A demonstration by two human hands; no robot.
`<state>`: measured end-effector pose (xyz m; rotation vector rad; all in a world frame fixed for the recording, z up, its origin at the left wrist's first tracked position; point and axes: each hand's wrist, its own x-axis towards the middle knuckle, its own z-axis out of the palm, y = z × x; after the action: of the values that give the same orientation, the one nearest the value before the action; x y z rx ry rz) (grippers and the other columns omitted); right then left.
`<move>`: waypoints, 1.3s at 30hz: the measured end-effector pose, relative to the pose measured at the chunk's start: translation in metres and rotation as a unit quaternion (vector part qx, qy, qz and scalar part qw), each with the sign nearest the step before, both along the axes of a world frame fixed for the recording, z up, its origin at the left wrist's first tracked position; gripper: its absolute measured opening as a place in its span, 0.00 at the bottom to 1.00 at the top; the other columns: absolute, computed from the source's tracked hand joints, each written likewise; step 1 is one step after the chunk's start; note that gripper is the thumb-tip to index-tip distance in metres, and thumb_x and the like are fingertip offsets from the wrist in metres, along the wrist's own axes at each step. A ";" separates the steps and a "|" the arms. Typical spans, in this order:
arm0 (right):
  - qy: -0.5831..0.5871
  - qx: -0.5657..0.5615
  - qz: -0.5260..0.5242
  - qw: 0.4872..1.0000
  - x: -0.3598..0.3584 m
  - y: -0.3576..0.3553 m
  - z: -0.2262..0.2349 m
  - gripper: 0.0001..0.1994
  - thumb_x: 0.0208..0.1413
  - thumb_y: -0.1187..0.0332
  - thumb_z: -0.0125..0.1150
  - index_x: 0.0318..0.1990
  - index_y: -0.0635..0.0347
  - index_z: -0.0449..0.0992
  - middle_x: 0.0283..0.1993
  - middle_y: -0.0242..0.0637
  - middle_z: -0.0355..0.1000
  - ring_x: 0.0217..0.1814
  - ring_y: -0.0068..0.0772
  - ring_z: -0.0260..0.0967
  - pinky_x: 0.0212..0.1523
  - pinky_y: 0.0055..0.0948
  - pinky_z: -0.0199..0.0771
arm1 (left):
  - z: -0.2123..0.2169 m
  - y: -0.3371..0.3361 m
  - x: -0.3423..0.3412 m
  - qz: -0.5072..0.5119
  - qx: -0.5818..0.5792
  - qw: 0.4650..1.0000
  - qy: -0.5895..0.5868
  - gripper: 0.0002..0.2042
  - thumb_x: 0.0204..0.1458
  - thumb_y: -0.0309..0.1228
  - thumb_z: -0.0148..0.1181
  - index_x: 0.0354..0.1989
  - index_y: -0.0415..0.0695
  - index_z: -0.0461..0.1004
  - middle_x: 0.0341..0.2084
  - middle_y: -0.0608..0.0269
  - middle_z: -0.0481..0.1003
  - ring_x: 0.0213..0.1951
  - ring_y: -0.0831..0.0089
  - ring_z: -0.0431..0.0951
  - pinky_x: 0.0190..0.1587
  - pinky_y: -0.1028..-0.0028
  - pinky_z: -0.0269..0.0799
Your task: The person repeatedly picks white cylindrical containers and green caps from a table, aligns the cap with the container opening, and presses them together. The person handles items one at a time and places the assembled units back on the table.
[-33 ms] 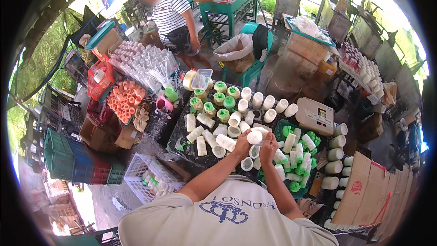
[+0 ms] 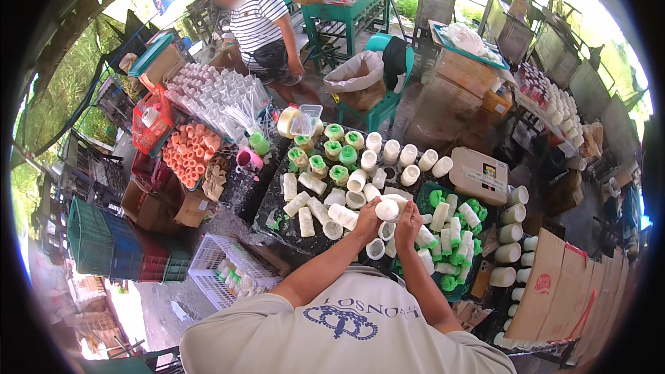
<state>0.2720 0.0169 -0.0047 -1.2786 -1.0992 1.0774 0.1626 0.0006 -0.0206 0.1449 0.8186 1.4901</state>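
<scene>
My left hand (image 2: 370,216) and my right hand (image 2: 409,218) are closed around a white cylindrical piece (image 2: 388,209) between them, its rounded end facing up toward me. Pale material shows between the fingers above it; I cannot tell whether it is a separate sleeve. Below them the dark worktable (image 2: 267,201) bears several white hollow cylinders (image 2: 375,248), some lying and some upright. Farther off stand white cups with green tops (image 2: 333,149). By my right forearm, a green tray (image 2: 424,191) holds white cylindrical pieces with green ends (image 2: 455,235).
On the left are orange pieces (image 2: 190,152), clear plastic cups (image 2: 225,93) and a lilac crate (image 2: 208,256). A carton (image 2: 479,176) and cream cylinders (image 2: 510,234) stand on the right. Beyond the table are a green chair (image 2: 381,112) with a sack and a person (image 2: 262,24) in stripes.
</scene>
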 end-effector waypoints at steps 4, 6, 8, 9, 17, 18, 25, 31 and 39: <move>0.145 -0.070 -0.013 0.987 -0.002 0.000 -0.043 0.20 0.73 0.58 0.48 0.43 0.69 0.79 0.37 0.37 0.78 0.37 0.28 0.74 0.42 0.31 0.76 | -0.025 -0.001 0.001 0.012 -0.033 0.999 0.011 0.16 0.72 0.38 0.42 0.55 0.39 0.70 0.45 0.57 0.78 0.43 0.68 0.82 0.48 0.66 0.80; 0.251 -0.164 -0.046 0.953 0.002 0.003 -0.061 0.19 0.73 0.59 0.49 0.48 0.69 0.77 0.42 0.39 0.78 0.39 0.31 0.76 0.42 0.33 0.77 | -0.040 0.002 0.004 0.013 -0.073 0.997 0.009 0.18 0.73 0.39 0.41 0.56 0.38 0.70 0.46 0.55 0.78 0.44 0.65 0.82 0.49 0.64 0.80; 0.271 -0.247 -0.110 0.924 -0.006 0.000 -0.045 0.20 0.73 0.57 0.49 0.49 0.69 0.77 0.45 0.42 0.78 0.42 0.35 0.77 0.44 0.35 0.79 | -0.051 0.004 0.006 0.013 -0.094 0.996 -0.006 0.21 0.73 0.42 0.38 0.58 0.37 0.69 0.47 0.53 0.78 0.47 0.63 0.81 0.51 0.62 0.79; 0.259 -0.305 -0.132 0.907 -0.008 -0.001 -0.028 0.21 0.73 0.56 0.49 0.48 0.69 0.77 0.47 0.43 0.78 0.42 0.36 0.77 0.45 0.36 0.80 | -0.054 0.004 0.005 0.012 -0.126 0.992 -0.014 0.22 0.73 0.44 0.36 0.58 0.37 0.68 0.49 0.53 0.78 0.48 0.61 0.81 0.52 0.61 0.79; 0.374 -0.322 -0.101 0.864 0.006 -0.003 -0.029 0.23 0.73 0.54 0.44 0.56 0.71 0.66 0.53 0.52 0.74 0.49 0.54 0.78 0.50 0.53 0.82 | -0.030 -0.005 0.011 -0.084 -0.154 0.973 -0.153 0.28 0.72 0.49 0.30 0.60 0.37 0.66 0.51 0.50 0.77 0.50 0.55 0.80 0.57 0.53 0.76; 0.381 -0.310 -0.095 0.866 0.006 -0.002 -0.037 0.23 0.73 0.54 0.44 0.56 0.71 0.66 0.53 0.52 0.74 0.50 0.54 0.78 0.50 0.54 0.82 | -0.033 -0.005 0.011 -0.086 -0.149 0.972 -0.163 0.28 0.72 0.49 0.30 0.60 0.37 0.66 0.51 0.50 0.77 0.50 0.55 0.80 0.57 0.53 0.76; 0.385 -0.333 -0.068 0.858 0.006 0.000 -0.059 0.23 0.74 0.55 0.42 0.57 0.71 0.66 0.53 0.52 0.74 0.49 0.53 0.79 0.49 0.51 0.82 | -0.063 -0.002 0.011 -0.066 -0.142 0.974 -0.162 0.27 0.73 0.49 0.30 0.60 0.38 0.66 0.51 0.49 0.77 0.50 0.54 0.80 0.55 0.55 0.78; 0.426 -0.365 0.043 0.827 0.021 0.011 -0.105 0.22 0.73 0.56 0.43 0.59 0.65 0.69 0.55 0.48 0.76 0.53 0.49 0.78 0.55 0.52 0.80 | -0.074 0.003 0.017 -0.076 -0.139 0.985 -0.074 0.27 0.73 0.49 0.30 0.60 0.40 0.68 0.52 0.54 0.78 0.53 0.58 0.79 0.57 0.57 0.76; 0.340 -0.332 0.123 0.871 0.005 0.015 -0.095 0.25 0.70 0.47 0.48 0.58 0.58 0.73 0.52 0.36 0.78 0.52 0.36 0.78 0.52 0.42 0.80 | -0.078 0.007 -0.006 -0.048 -0.131 0.990 0.013 0.26 0.73 0.47 0.28 0.61 0.40 0.67 0.53 0.56 0.77 0.53 0.61 0.79 0.58 0.59 0.75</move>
<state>0.2770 0.0315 -0.1002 -1.1074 -0.3427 2.0241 0.1570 0.0073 -0.0983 0.0082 1.0065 1.2795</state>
